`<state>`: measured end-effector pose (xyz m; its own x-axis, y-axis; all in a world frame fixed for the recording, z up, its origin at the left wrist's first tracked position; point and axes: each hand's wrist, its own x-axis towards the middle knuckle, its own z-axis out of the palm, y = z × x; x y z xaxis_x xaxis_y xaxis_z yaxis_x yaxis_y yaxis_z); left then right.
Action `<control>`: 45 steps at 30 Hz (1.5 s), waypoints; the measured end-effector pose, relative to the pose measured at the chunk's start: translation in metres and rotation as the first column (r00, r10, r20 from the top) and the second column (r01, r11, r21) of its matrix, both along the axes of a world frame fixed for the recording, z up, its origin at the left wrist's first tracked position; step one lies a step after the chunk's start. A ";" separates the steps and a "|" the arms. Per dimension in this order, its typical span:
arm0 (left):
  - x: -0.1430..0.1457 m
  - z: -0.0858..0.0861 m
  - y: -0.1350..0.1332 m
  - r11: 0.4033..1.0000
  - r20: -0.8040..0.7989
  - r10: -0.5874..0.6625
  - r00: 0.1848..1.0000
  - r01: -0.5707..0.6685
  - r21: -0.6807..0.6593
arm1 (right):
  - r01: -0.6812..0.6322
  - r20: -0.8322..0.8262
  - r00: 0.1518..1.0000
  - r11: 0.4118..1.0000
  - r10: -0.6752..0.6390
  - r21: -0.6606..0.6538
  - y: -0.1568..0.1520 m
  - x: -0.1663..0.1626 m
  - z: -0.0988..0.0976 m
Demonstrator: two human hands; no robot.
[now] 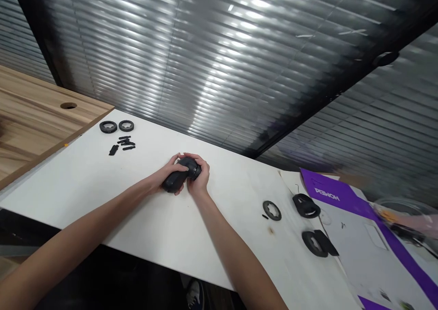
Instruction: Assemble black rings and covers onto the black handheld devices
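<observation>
A black handheld device (176,180) with a long rounded body and a round head is held just above the white table (153,223). My left hand (167,173) wraps round its body, the thumb lying along the top. Round the head end my right hand (201,178) is closed, its fingers curling over the far side. The palms hide part of the device, and its exact kind does not show. Ahead and to the left lie two black rings (126,126) and several small black strips (126,142).
To the right lie a flat black ring (272,210) with a small black piece, a black hollow part (306,206) and another ring-shaped black part (315,244). A purple and white printed sheet (338,196) covers the right end. Metal blinds (205,64) stand behind the table.
</observation>
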<state>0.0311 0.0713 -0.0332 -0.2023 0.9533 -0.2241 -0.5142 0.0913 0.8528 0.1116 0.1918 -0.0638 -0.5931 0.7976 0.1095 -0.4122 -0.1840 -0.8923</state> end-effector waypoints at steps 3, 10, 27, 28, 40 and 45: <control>0.005 0.000 0.001 0.999 0.008 0.035 0.999 -0.035 -0.015 | -0.016 0.030 0.999 1.000 0.016 -0.020 0.002 0.001 -0.001; 0.010 0.000 0.002 0.998 -0.007 0.060 0.998 -0.060 -0.028 | -0.060 0.045 0.997 0.997 0.058 0.041 0.005 0.003 0.000; 0.020 -0.015 0.008 0.980 0.042 0.196 0.980 -0.198 0.037 | -0.021 0.126 0.992 0.988 0.001 0.155 0.008 0.002 -0.003; 0.020 -0.016 0.008 0.980 0.045 0.191 0.981 -0.192 0.043 | -0.039 0.128 0.992 0.989 0.021 0.146 0.009 0.002 -0.002; 0.020 -0.012 0.008 0.988 0.132 0.150 0.980 -0.155 0.024 | -0.081 0.112 0.990 0.997 0.083 -0.017 0.009 0.004 -0.001; 0.019 -0.016 0.008 0.994 0.200 0.086 0.976 -0.098 0.051 | -0.060 0.114 0.992 0.990 0.046 0.124 0.007 0.009 0.002</control>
<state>0.0503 0.0790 -0.0490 -0.2470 0.9457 -0.2113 -0.6765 -0.0122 0.7363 0.1202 0.1992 -0.0618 -0.6482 0.7486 0.1394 -0.3026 -0.0853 -0.9493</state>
